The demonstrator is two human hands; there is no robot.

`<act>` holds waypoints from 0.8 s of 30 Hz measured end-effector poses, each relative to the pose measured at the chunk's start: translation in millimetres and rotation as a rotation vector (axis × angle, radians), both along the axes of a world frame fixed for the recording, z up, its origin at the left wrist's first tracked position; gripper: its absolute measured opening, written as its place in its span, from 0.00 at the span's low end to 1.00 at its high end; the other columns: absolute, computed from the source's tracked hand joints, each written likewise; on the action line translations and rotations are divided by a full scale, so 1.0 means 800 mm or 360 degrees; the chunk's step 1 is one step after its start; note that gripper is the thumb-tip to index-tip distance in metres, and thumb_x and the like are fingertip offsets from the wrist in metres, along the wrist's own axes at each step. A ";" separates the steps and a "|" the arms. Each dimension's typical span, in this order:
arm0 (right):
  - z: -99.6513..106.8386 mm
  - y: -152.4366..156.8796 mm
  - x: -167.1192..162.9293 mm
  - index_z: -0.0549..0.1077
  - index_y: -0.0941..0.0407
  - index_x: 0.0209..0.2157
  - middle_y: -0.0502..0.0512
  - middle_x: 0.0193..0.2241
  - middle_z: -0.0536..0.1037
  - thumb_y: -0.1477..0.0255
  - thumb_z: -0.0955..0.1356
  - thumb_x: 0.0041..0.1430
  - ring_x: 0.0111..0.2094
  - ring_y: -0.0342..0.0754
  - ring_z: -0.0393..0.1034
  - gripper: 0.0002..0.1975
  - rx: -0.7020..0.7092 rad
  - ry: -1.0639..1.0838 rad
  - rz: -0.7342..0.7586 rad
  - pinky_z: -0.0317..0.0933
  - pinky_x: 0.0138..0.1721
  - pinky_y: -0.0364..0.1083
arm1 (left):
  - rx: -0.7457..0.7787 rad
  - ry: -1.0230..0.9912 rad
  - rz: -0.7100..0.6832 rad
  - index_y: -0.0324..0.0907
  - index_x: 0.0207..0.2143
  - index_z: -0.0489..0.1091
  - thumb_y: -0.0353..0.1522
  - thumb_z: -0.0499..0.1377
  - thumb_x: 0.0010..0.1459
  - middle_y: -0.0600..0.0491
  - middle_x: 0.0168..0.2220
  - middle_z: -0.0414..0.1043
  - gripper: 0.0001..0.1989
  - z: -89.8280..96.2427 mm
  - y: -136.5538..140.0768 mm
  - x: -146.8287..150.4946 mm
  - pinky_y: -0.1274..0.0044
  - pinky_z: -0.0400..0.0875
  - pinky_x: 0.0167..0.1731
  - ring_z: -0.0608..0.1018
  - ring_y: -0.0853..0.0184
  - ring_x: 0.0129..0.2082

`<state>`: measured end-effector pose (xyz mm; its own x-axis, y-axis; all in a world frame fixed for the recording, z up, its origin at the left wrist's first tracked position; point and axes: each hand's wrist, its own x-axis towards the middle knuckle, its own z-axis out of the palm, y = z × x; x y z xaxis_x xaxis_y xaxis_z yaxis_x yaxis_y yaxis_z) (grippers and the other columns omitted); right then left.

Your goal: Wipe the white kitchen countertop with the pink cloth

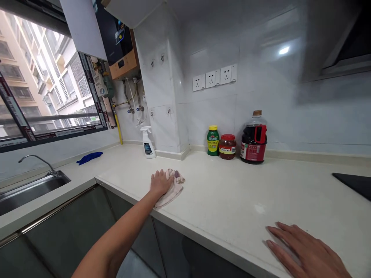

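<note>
My left hand (160, 183) presses down on a pale pink cloth (173, 192) near the front edge of the countertop (220, 200). Its fingers point toward the back wall, and the thumb rests on the cloth, which bunches out to the right with a darker patch at its far end. At the lower right, my right hand (307, 251) is stretched out palm down with its fingers apart. Nothing is in it; whether its palm touches the counter I cannot tell.
Behind the cloth stands a white spray bottle (148, 143). Along the back wall are a green bottle (213, 141), a red-lidded jar (227, 147) and a large dark sauce jug (254, 141). A blue cloth (89, 158) lies near the sink (34, 191). A black panel (355, 183) sits far right.
</note>
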<state>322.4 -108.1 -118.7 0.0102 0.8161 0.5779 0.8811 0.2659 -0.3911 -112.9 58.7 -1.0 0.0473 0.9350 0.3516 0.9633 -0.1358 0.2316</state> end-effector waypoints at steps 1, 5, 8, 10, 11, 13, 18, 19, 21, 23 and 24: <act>0.000 -0.002 -0.002 0.78 0.37 0.43 0.50 0.51 0.75 0.44 0.63 0.55 0.57 0.69 0.63 0.22 -0.0036 -0.0039 0.0020 0.62 0.57 0.72 | -0.0019 0.0018 -0.0069 0.40 0.63 0.63 0.46 0.47 0.66 0.35 0.67 0.58 0.29 -0.002 0.002 0.022 0.47 0.48 0.62 0.57 0.44 0.68; 0.000 -0.008 -0.015 0.78 0.44 0.48 0.53 0.55 0.73 0.43 0.59 0.59 0.60 0.68 0.59 0.29 -0.0087 -0.0075 -0.0051 0.55 0.60 0.74 | -0.0106 0.0086 -0.0503 0.46 0.65 0.60 0.51 0.47 0.65 0.43 0.68 0.58 0.32 -0.012 -0.021 0.128 0.54 0.52 0.64 0.58 0.50 0.69; 0.011 -0.015 -0.022 0.76 0.48 0.49 0.56 0.55 0.72 0.43 0.56 0.62 0.60 0.66 0.61 0.31 -0.0052 0.0064 -0.0054 0.53 0.62 0.72 | -0.0195 0.0134 -0.0881 0.46 0.67 0.57 0.56 0.46 0.64 0.45 0.69 0.55 0.37 -0.016 -0.063 0.201 0.55 0.52 0.65 0.56 0.52 0.70; 0.024 -0.020 -0.024 0.73 0.50 0.52 0.56 0.57 0.70 0.46 0.54 0.66 0.60 0.62 0.61 0.30 -0.0053 0.0253 -0.0022 0.52 0.65 0.67 | -0.0273 0.0144 -0.1151 0.43 0.68 0.55 0.58 0.44 0.64 0.43 0.70 0.52 0.40 -0.015 -0.097 0.233 0.52 0.49 0.65 0.52 0.49 0.71; 0.030 -0.023 -0.023 0.72 0.50 0.54 0.56 0.58 0.69 0.47 0.54 0.67 0.60 0.60 0.61 0.30 -0.0053 0.0366 -0.0031 0.52 0.65 0.65 | -0.0309 0.0137 -0.1274 0.42 0.69 0.54 0.58 0.43 0.64 0.42 0.71 0.51 0.41 -0.014 -0.115 0.242 0.50 0.48 0.65 0.51 0.48 0.71; 0.040 -0.028 -0.021 0.70 0.51 0.55 0.57 0.58 0.69 0.47 0.54 0.68 0.59 0.58 0.62 0.30 -0.0052 0.0549 -0.0076 0.55 0.65 0.62 | -0.0360 0.0120 -0.1471 0.43 0.70 0.52 0.57 0.42 0.65 0.43 0.71 0.51 0.40 -0.012 -0.150 0.246 0.49 0.47 0.65 0.50 0.48 0.71; 0.030 -0.024 -0.011 0.71 0.50 0.54 0.56 0.55 0.72 0.47 0.55 0.67 0.58 0.59 0.64 0.29 -0.0110 0.0473 0.0047 0.57 0.63 0.61 | -0.0275 0.0236 -0.1807 0.52 0.71 0.48 0.52 0.46 0.67 0.49 0.71 0.51 0.34 -0.010 -0.214 0.189 0.55 0.50 0.66 0.52 0.53 0.71; 0.025 -0.022 -0.010 0.72 0.50 0.53 0.55 0.55 0.72 0.47 0.55 0.67 0.58 0.59 0.65 0.29 -0.0115 0.0412 0.0081 0.57 0.63 0.62 | -0.0185 0.0255 -0.1809 0.54 0.70 0.49 0.51 0.47 0.67 0.50 0.71 0.51 0.33 -0.013 -0.219 0.172 0.56 0.50 0.66 0.52 0.53 0.71; 0.018 -0.018 -0.007 0.74 0.49 0.51 0.55 0.53 0.74 0.47 0.56 0.66 0.57 0.60 0.65 0.28 -0.0103 0.0286 0.0102 0.57 0.64 0.63 | 0.0007 0.0276 -0.1732 0.56 0.69 0.53 0.50 0.52 0.66 0.51 0.71 0.52 0.32 -0.021 -0.220 0.134 0.59 0.52 0.66 0.55 0.54 0.70; 0.014 -0.016 -0.006 0.75 0.49 0.49 0.54 0.52 0.75 0.47 0.57 0.66 0.56 0.62 0.66 0.28 -0.0090 0.0167 0.0085 0.57 0.63 0.63 | 0.0143 0.0289 -0.1579 0.56 0.69 0.54 0.49 0.56 0.63 0.50 0.71 0.53 0.33 -0.032 -0.210 0.096 0.61 0.54 0.65 0.56 0.54 0.70; 0.014 -0.016 -0.006 0.76 0.48 0.49 0.54 0.52 0.75 0.46 0.57 0.65 0.56 0.62 0.66 0.28 -0.0091 0.0119 0.0074 0.58 0.63 0.63 | 0.0179 0.0299 -0.1490 0.55 0.68 0.55 0.48 0.58 0.62 0.49 0.70 0.53 0.34 -0.038 -0.203 0.077 0.61 0.54 0.65 0.57 0.53 0.70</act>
